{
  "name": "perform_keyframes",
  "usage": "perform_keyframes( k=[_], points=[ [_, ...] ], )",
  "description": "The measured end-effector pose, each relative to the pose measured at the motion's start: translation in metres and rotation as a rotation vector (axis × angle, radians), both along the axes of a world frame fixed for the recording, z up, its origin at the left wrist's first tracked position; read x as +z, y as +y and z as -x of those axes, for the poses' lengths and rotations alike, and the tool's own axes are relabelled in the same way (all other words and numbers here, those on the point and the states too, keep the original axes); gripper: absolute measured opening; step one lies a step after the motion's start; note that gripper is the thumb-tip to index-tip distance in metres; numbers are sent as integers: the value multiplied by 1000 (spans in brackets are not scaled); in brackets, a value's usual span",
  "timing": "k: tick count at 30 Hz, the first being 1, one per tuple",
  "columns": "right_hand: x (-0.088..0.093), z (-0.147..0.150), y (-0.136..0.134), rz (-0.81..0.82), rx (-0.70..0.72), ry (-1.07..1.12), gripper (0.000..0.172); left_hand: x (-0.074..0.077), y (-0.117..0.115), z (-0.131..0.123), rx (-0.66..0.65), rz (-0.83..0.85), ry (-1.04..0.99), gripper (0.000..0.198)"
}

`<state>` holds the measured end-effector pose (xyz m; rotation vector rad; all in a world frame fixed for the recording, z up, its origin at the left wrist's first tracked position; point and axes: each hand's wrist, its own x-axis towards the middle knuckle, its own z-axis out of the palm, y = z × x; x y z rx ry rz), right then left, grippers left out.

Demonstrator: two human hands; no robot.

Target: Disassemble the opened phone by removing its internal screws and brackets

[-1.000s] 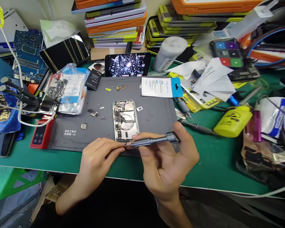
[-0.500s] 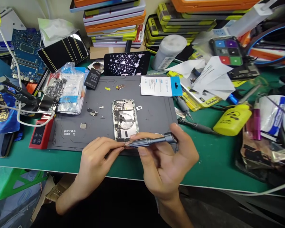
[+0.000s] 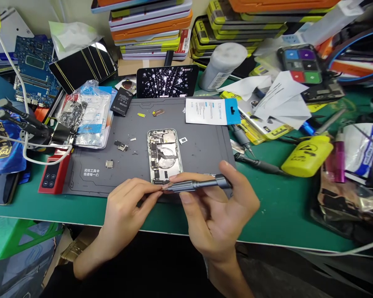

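Note:
An opened phone (image 3: 163,155) lies back-down on a grey work mat (image 3: 202,153), its inner parts showing. My right hand (image 3: 217,215) is closed round a grey screwdriver (image 3: 199,184), held level with its tip pointing left, just below the phone's bottom edge. My left hand (image 3: 127,211) pinches its thumb and forefinger together right at the screwdriver's tip; whatever is between them is too small to make out.
Small loose parts (image 3: 121,145) lie on the mat left of the phone, with a white-and-blue card (image 3: 211,111) at the mat's back right. A lit phone (image 3: 167,81) leans behind. A yellow bottle (image 3: 307,155), more screwdrivers (image 3: 257,164), bags and stacked cases crowd the green table.
Both hands stay together at the screwdriver's tip, almost unmoved. The view has shifted slightly.

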<state>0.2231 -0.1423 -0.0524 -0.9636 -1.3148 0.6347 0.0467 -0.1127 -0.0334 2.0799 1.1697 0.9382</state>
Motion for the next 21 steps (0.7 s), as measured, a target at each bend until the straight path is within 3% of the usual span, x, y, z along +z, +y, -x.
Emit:
perform_keyframes(
  k=[21],
  points=[
    [-1,1,2,12,12,-32,85,0,0,-2,-13,-37,66,6]
  ],
)
